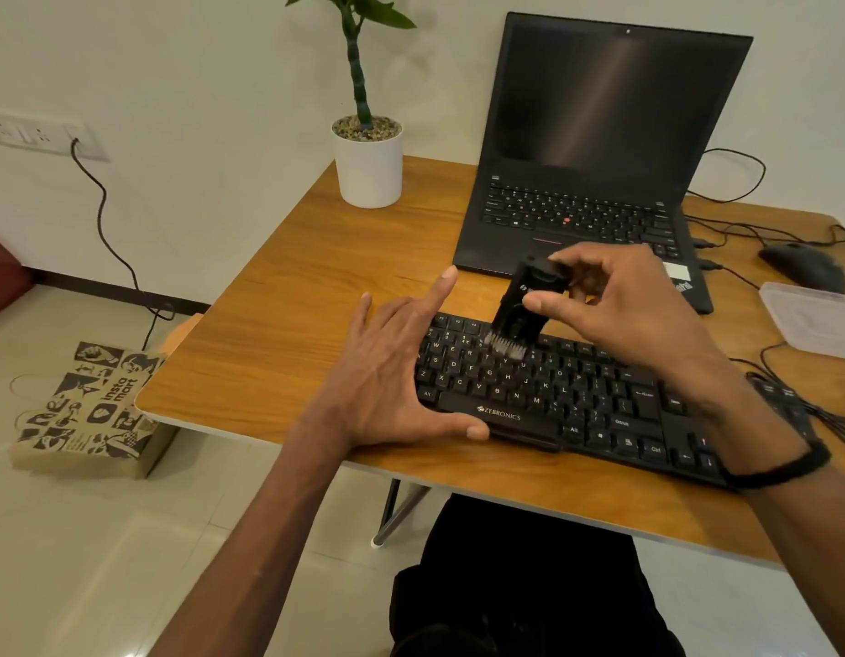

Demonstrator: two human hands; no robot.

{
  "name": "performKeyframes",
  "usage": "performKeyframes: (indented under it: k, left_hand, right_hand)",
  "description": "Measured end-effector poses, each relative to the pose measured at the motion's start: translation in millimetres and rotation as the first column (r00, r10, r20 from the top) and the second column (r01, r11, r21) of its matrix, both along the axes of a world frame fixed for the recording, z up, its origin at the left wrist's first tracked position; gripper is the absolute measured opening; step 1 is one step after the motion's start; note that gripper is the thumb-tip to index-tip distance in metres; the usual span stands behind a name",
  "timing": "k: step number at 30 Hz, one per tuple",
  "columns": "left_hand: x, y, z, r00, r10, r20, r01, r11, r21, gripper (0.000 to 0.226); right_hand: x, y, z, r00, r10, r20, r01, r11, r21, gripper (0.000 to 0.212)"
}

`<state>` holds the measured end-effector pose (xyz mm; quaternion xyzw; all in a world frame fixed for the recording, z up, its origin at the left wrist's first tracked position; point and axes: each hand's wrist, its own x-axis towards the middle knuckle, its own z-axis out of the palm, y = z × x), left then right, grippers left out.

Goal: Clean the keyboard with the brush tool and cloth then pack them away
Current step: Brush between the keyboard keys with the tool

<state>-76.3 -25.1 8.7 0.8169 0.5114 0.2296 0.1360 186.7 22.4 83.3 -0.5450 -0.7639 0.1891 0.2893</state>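
Observation:
A black keyboard [553,395] lies slantwise near the front edge of the wooden table [292,324]. My right hand [624,305] pinches a black brush tool [524,310] above the keyboard, its pale bristles touching the upper letter keys. My left hand [392,372] rests with straight, spread fingers at the keyboard's left end, thumb along its front edge. I see no cloth.
An open black laptop [591,149] stands behind the keyboard. A white potted plant [369,163] is at the back left. A mouse [804,265], cables and a clear plastic box [814,320] are at the right. A printed paper bag [93,410] sits on the floor.

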Motion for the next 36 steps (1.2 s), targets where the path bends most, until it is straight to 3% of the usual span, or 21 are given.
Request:
performKeyframes:
  k: [4,7,10,13,18,21,24,29,33,36]
  left_hand:
    - [0.3,-0.8,-0.1,1.0,0.007,-0.02,-0.007,1.0,0.011,0.147]
    - [-0.2,0.2,-1.5,0.999,0.011,-0.04,-0.01,1.0,0.028,0.146]
    - [-0.8,0.3,-2.6,0.997,0.003,-0.082,0.001,0.999,0.049,0.144]
    - [4.2,-2.6,-1.1,0.989,-0.008,-0.148,0.018,0.997,0.068,0.142]
    - [38.9,-3.1,9.1,0.977,-0.055,-0.204,0.059,0.998,0.013,0.141]
    - [53.5,0.9,9.9,0.976,-0.08,-0.2,0.084,0.996,0.015,0.141]
    - [55.9,1.5,8.1,0.979,-0.08,-0.185,0.086,0.996,0.023,0.14]
    - [57.1,1.6,11.1,0.98,-0.081,-0.181,0.081,0.997,-0.005,0.142]
    - [58.8,3.3,14.5,0.978,-0.095,-0.185,0.088,0.995,-0.043,0.143]
    - [67.8,5.2,18.1,0.974,-0.134,-0.185,0.12,0.989,-0.084,0.142]
  right_hand:
    - [9.9,10.2,-6.2,0.982,-0.125,0.138,0.096,0.975,0.2,0.042]
    - [19.4,-1.9,-3.4,0.988,-0.096,-0.122,0.105,0.991,0.078,0.032]
    - [30.1,-19.4,6.4,0.957,0.03,-0.289,-0.068,0.99,-0.123,0.032]
    - [39.0,-31.7,12.8,0.954,0.183,-0.237,-0.248,0.927,-0.281,0.029]
    - [48.0,-30.9,2.2,0.95,0.228,-0.214,-0.285,0.912,-0.295,0.028]
    - [50.6,-22.7,-5.1,0.974,0.143,-0.176,-0.182,0.956,-0.23,0.036]
    - [52.3,-8.8,-11.4,0.998,0.025,-0.061,-0.027,0.999,-0.042,0.033]
    - [53.5,-2.0,-7.9,0.995,-0.094,0.03,0.087,0.981,0.174,0.038]
    - [60.5,-25.8,7.6,0.981,0.042,-0.19,-0.046,0.999,-0.02,0.031]
    - [68.6,-43.4,15.7,0.964,0.195,-0.181,-0.228,0.955,-0.189,0.025]
